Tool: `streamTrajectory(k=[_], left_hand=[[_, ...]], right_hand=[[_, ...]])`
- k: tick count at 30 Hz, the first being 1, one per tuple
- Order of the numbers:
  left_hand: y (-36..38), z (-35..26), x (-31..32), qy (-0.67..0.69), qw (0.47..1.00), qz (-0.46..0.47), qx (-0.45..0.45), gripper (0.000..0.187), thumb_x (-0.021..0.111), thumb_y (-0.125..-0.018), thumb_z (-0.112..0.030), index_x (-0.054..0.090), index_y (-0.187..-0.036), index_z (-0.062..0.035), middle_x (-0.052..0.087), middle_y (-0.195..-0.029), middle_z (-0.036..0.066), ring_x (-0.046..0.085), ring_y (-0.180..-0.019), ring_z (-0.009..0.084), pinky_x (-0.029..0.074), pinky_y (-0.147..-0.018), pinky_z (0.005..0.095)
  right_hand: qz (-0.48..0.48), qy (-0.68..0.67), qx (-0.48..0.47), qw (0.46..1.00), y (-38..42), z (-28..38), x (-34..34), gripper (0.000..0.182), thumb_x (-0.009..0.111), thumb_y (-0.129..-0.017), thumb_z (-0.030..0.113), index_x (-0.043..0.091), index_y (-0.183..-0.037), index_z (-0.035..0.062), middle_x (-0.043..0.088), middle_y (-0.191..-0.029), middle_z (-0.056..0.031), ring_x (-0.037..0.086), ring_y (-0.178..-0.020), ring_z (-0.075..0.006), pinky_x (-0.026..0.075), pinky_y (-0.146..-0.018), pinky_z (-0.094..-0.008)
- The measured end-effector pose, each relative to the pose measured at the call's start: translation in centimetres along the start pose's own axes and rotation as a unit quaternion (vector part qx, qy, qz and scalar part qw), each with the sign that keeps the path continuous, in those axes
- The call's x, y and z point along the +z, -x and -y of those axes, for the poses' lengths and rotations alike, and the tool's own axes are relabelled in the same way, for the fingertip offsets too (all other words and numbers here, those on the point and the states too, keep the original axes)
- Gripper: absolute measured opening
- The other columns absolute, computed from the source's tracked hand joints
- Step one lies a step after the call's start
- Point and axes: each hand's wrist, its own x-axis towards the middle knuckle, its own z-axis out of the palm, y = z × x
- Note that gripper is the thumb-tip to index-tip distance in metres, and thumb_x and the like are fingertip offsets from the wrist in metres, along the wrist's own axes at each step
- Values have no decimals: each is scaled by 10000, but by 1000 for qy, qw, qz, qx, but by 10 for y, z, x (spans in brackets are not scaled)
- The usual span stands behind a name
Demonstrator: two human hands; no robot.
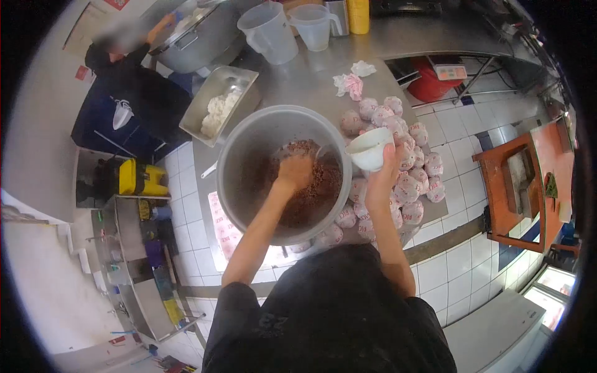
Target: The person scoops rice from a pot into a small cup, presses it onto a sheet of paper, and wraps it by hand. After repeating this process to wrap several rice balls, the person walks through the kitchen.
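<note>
My left hand (296,172) reaches down into a large deep metal pot (239,155), knuckles up, its fingertips sunk in a reddish-brown, rice-like grain mix (320,193). Beside that hand, a pale utensil (321,152) leans in the mix near the pot's right wall. To the right of the rim, my right hand (384,175) is closed around a small white bowl (369,153), tilted toward the pot. Behind and below the bowl is a heap of round bundles (407,186) in white paper with red print.
A metal pan (247,84) of white rice (219,115) stands left of the pot. Further back are plastic jugs (270,34), a yellow container (358,17) and crumpled paper (353,86). A co-worker (140,93) reaches into a big lidded pot (199,46). Printed paper sheets (224,227) lie front left.
</note>
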Motion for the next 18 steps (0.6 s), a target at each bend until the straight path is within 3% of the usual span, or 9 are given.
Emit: streamTrajectory(k=[3,6,9,12,15,18], left_hand=[[-22,27,66,-33,999,-1,8,287,559,-914,-180,650,-1160,-64,710,-979,223,696,-943,409,555,-816,524],[7,10,-2,15,999,22,-32,322,531,-910,-160,633,-1207,-90,702,-986,243,691,-949,423,561,-800,526],[-21,38,72,-6,999,45,0,312,533,-909,-175,643,-1197,-124,697,-975,252,689,-944,427,560,-801,533],[8,12,0,50,999,-11,-6,328,537,-896,-160,641,-1205,-128,697,-975,254,689,-946,422,558,-803,541],[-16,46,92,7,998,56,-18,345,545,-891,-165,638,-1222,-136,702,-979,242,692,-945,411,558,-801,538],[15,11,23,11,997,70,5,355,546,-892,-168,628,-1236,-149,703,-993,238,693,-939,414,558,-796,540]], right_hand=[[-58,80,-8,995,-8,-14,-3,479,467,-1046,387,379,-1356,33,504,-1262,-139,492,-1147,-188,400,-1006,-329],[5,36,-12,999,-10,-12,-4,470,491,-1041,354,374,-1359,28,509,-1249,-142,502,-1130,-197,405,-999,-328],[4,76,1,997,0,-12,0,458,532,-1029,306,372,-1354,26,510,-1226,-142,503,-1117,-202,405,-998,-331],[-3,162,-67,984,-3,-28,0,441,560,-1017,263,386,-1339,17,508,-1210,-138,502,-1109,-207,410,-991,-341],[-36,90,-79,992,3,-45,2,439,581,-1005,239,400,-1328,3,505,-1208,-141,505,-1097,-220,418,-983,-356],[-23,180,-128,975,4,-38,6,468,611,-969,230,415,-1322,-9,503,-1208,-153,509,-1092,-236,421,-980,-367]])
